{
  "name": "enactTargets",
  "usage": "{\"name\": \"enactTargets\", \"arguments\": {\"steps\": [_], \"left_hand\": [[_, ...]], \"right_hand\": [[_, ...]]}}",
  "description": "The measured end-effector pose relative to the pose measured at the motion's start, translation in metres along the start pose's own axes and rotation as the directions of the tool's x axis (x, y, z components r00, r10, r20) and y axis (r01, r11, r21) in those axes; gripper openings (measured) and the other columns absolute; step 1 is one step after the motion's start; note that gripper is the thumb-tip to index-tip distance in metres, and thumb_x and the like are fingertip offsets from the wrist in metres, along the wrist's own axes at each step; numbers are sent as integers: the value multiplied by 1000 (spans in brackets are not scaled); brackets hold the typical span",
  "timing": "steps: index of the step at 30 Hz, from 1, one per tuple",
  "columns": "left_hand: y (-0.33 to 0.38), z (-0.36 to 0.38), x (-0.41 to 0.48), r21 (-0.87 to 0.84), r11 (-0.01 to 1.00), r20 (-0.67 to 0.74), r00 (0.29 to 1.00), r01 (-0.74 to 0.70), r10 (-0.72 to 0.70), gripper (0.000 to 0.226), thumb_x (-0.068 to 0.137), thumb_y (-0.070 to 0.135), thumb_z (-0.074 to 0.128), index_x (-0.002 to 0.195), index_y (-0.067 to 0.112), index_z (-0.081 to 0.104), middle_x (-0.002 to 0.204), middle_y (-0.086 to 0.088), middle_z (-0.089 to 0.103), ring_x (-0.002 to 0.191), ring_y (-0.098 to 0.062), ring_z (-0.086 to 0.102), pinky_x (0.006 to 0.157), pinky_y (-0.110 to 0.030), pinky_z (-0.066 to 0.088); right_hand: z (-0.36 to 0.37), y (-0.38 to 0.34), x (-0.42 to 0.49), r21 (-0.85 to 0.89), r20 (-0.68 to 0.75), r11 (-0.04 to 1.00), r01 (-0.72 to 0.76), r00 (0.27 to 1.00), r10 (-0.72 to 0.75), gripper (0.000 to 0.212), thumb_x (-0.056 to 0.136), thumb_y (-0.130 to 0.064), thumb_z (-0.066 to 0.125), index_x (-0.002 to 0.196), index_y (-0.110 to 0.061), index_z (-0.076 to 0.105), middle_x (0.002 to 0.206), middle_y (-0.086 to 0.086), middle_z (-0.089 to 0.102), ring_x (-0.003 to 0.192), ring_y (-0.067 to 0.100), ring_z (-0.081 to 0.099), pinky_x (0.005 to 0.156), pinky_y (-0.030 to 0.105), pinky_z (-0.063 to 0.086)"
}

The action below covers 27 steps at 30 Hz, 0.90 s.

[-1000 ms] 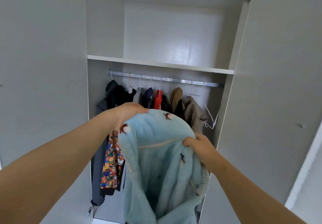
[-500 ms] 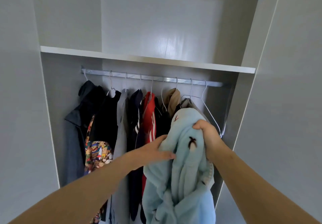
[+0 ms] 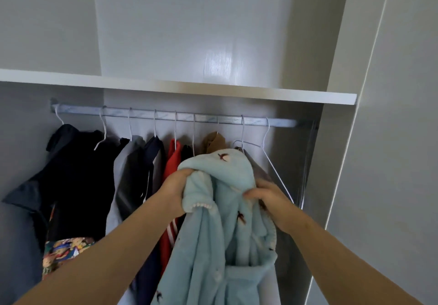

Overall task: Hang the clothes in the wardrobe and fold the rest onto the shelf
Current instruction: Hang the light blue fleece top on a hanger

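Head view: the light blue fleece garment [image 3: 227,233], marked with small dark red motifs, is held up in front of the hanging row. Its top sits just below the rail [image 3: 213,118] and its body droops past the lower edge of the frame. The left hand [image 3: 176,190] grips a bunched fold at the garment's upper left, fingers curled round the fabric. The right hand [image 3: 267,200] holds the upper right edge, thumb and curled fingers pinching the fleece. Whether the fleece is on a hanger cannot be told. Just behind the garment's top, a bare white wire hanger [image 3: 274,169] hangs near the right end of the rail. Further left along the rail hang a tan garment [image 3: 213,142], a red garment [image 3: 171,162] and a black garment [image 3: 78,174], with a multicoloured print [image 3: 64,252] showing below the black one. A white shelf [image 3: 189,86] runs above the rail. A grey wardrobe door [image 3: 391,162] fills the right side.
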<state>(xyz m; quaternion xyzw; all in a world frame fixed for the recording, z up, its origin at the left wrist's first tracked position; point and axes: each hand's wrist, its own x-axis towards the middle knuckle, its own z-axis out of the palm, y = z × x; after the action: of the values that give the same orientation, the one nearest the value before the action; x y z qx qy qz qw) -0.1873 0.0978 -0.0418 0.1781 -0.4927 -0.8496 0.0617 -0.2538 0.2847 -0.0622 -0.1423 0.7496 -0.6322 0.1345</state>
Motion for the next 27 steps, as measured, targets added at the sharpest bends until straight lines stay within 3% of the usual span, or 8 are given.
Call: {"name": "enactTargets", "arguments": {"steps": [4, 7, 10, 13, 16, 19, 24, 27], "left_hand": [[9, 11, 32, -107, 994, 27, 999, -38, 42, 36, 99, 26, 37, 82, 1, 57, 76, -11, 58, 73, -22, 52, 70, -31, 42], [10, 10, 51, -136, 990, 55, 997, -42, 50, 43, 99, 28, 34, 81, 0, 62, 74, -14, 63, 72, -24, 58, 68, -33, 48], [9, 5, 66, -170, 983, 32, 996, -76, 83, 59, 99, 26, 30, 63, 0, 68, 53, -10, 65, 47, -20, 64, 38, -22, 49], [9, 5, 71, -231, 971, 32, 998, -54, 63, 49, 97, 24, 33, 71, -2, 65, 56, -13, 66, 59, -27, 65, 35, -27, 50], [12, 10, 70, -212, 976, 58, 997, -44, 58, 16, 71, 11, 58, 68, -3, 65, 55, -12, 65, 74, -22, 52, 35, -26, 48], [10, 6, 74, -230, 973, 53, 998, -3, 15, 34, 92, 22, 43, 78, -2, 62, 59, -14, 67, 69, -24, 59, 37, -28, 51], [16, -3, 67, -240, 971, 80, 997, 20, -1, 62, 97, 27, 38, 52, -4, 69, 54, -15, 66, 42, -24, 64, 32, -30, 48], [18, -7, 56, -245, 968, 77, 997, 46, -28, 42, 95, 27, 43, 75, -2, 66, 60, -15, 68, 52, -26, 67, 38, -34, 52]], "right_hand": [[-28, 14, 59, -147, -396, 986, 83, 908, -135, 19, 85, -2, 53, 97, -9, 67, 98, 12, 64, 94, 25, 58, 82, 31, 46], [-52, 31, 88, -478, -578, 869, -128, 791, -201, 41, 87, -13, 52, 128, -14, 53, 131, 16, 52, 120, 35, 46, 99, 37, 36], [-68, 51, 111, -471, -540, 847, -244, 840, -58, 59, 88, -14, 50, 144, -10, 29, 140, 20, 43, 126, 38, 42, 103, 40, 36], [-65, 67, 123, -353, -469, 902, -247, 881, 58, 53, 90, -8, 48, 141, -7, 34, 138, 19, 46, 123, 36, 47, 100, 36, 40], [-60, 64, 129, -240, -435, 947, -214, 896, 92, 24, 92, -9, 47, 113, -4, 58, 115, 19, 60, 103, 33, 58, 84, 34, 47], [-48, 51, 130, 5, -299, 976, -216, 931, 207, 20, 91, -5, 46, 75, -6, 57, 72, 13, 58, 59, 22, 53, 50, 23, 47], [-34, 30, 133, 42, -401, 981, -187, 897, 188, 25, 97, -17, 37, 96, 0, 56, 85, 13, 49, 80, 25, 48, 76, 37, 44], [-35, 17, 126, -104, -454, 989, -109, 890, 51, 27, 96, -16, 34, 73, -9, 45, 70, 5, 42, 66, 24, 43, 75, 35, 42]]}}
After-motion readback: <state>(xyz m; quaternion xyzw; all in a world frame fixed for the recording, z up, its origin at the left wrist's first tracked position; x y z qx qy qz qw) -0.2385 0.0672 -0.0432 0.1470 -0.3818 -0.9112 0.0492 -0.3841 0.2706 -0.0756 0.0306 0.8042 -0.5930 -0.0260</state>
